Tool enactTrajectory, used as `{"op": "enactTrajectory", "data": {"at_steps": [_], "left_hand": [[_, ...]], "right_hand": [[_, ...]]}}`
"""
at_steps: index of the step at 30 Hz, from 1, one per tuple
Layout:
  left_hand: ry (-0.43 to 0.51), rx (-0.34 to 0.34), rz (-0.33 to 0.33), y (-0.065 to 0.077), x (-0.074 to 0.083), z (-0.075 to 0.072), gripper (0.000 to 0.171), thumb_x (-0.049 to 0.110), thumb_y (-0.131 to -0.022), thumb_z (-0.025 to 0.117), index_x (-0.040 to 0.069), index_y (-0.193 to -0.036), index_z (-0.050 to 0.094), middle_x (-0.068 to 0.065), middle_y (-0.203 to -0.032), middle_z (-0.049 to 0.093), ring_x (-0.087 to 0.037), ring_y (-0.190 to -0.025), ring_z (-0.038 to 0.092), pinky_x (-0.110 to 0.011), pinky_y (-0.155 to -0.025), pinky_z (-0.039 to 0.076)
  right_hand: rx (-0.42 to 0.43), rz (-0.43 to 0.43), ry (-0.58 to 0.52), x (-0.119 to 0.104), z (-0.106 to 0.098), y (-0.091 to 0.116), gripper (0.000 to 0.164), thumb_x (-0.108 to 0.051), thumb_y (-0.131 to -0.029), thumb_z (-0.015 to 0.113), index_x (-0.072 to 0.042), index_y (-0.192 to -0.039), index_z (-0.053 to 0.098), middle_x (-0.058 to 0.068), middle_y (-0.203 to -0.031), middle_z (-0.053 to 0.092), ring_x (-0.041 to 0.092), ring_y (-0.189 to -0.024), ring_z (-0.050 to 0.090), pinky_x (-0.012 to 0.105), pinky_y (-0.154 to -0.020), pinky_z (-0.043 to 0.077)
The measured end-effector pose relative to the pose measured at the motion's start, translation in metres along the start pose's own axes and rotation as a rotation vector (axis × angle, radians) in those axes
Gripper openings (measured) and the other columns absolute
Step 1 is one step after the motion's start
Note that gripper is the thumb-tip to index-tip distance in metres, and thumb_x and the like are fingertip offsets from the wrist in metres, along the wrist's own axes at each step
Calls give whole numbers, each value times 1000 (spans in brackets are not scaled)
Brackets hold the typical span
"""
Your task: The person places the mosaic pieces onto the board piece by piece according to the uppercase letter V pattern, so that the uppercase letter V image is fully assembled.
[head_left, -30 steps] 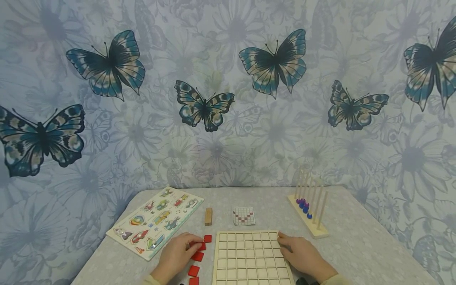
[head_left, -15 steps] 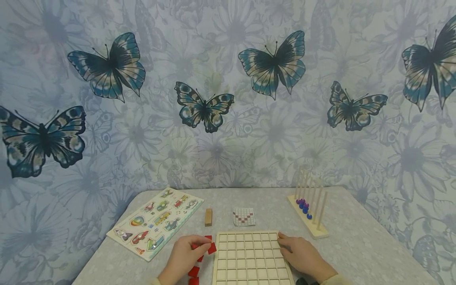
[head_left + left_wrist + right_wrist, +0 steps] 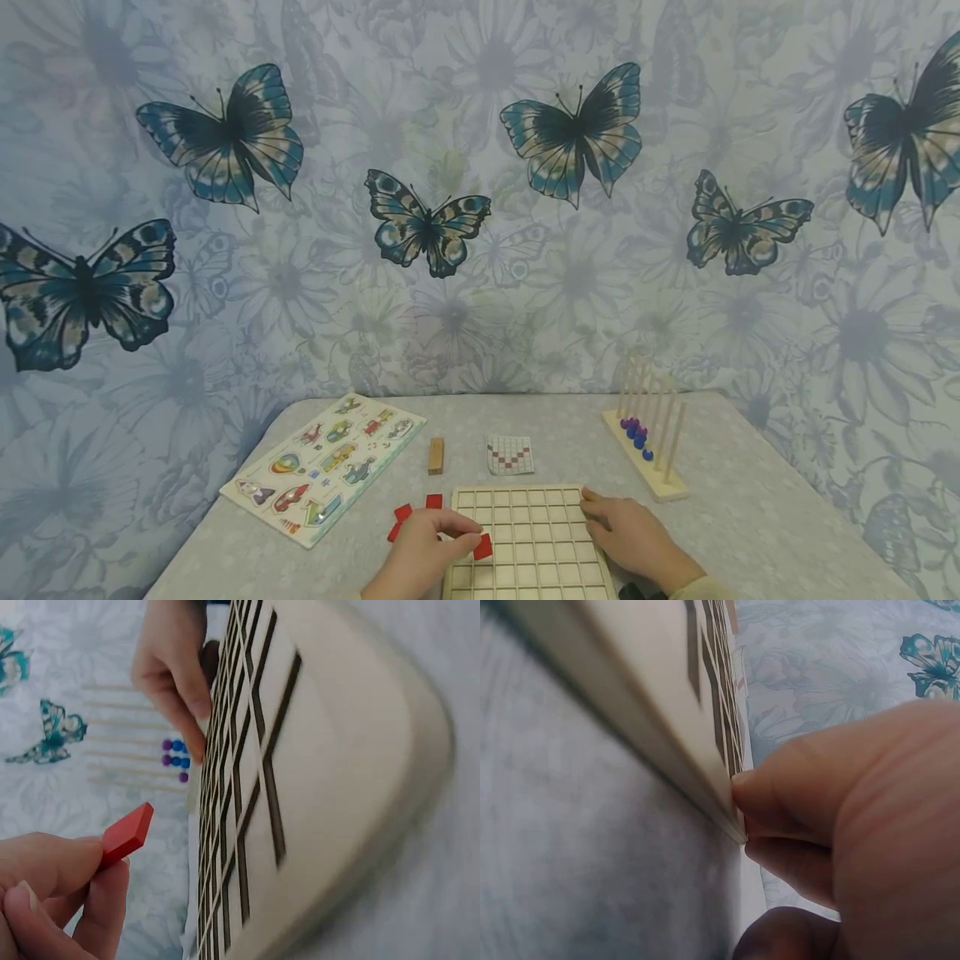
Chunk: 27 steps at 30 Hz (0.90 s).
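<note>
Left hand (image 3: 423, 548): pinches flat red square tile (image 3: 127, 834)
Right hand (image 3: 636, 537): pinches pale wooden gridded board (image 3: 545, 552) at its edge

A picture puzzle (image 3: 363, 485), wooden block (image 3: 436, 457) and peg rack (image 3: 677, 489) sit before a butterfly-patterned wall (image 3: 487, 350).

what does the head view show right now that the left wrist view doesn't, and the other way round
Head only: the picture puzzle, the wooden block, the pattern card and the loose red tiles.

Left wrist only: a rounded near corner of the grid board, and open space between the held red tile and the grid.

Both: the left grip pinching that tile, the right grip at the board's edge, the peg rack with beads, and wall butterflies.
</note>
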State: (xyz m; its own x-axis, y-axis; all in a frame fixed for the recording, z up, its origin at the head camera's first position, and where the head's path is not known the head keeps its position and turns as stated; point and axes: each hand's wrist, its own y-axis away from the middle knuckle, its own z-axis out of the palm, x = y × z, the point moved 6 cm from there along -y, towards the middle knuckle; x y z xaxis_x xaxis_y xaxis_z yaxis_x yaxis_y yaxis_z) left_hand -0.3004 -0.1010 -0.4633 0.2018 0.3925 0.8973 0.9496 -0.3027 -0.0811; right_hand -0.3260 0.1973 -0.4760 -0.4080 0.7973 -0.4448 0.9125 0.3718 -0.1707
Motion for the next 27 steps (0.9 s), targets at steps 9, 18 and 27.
{"op": "enactTrajectory", "data": {"at_steps": [9, 18, 27], "left_hand": [[16, -105, -59, 0, 13, 33, 4, 19, -91, 78, 17, -92, 82, 4, -92, 74, -15, -90, 63, -36, -73, 51], [58, -123, -92, 5, 7, 59, 4, 19, -90, 79, 17, -88, 81, 2, -83, 74, -14, -77, 61, -32, -66, 50], [-43, -119, -51, 8, 5, 68, 5, 26, -89, 80, 27, -84, 81, 8, -71, 70, -9, -64, 62, -27, -56, 48]], "right_hand": [[-12, -2, -25, 1, 2, 0, 38, -20, -97, 70, -2, -130, 69, 16, -143, 61, 44, -122, 64, 61, -97, 50], [-16, 4, -17, 2, 3, -2, 38, -20, -97, 69, -4, -132, 69, 16, -145, 60, 44, -124, 63, 62, -98, 49], [-19, 8, -34, 1, 1, -1, 38, -20, -97, 69, -3, -132, 69, 17, -145, 60, 44, -124, 63, 62, -99, 49]]}}
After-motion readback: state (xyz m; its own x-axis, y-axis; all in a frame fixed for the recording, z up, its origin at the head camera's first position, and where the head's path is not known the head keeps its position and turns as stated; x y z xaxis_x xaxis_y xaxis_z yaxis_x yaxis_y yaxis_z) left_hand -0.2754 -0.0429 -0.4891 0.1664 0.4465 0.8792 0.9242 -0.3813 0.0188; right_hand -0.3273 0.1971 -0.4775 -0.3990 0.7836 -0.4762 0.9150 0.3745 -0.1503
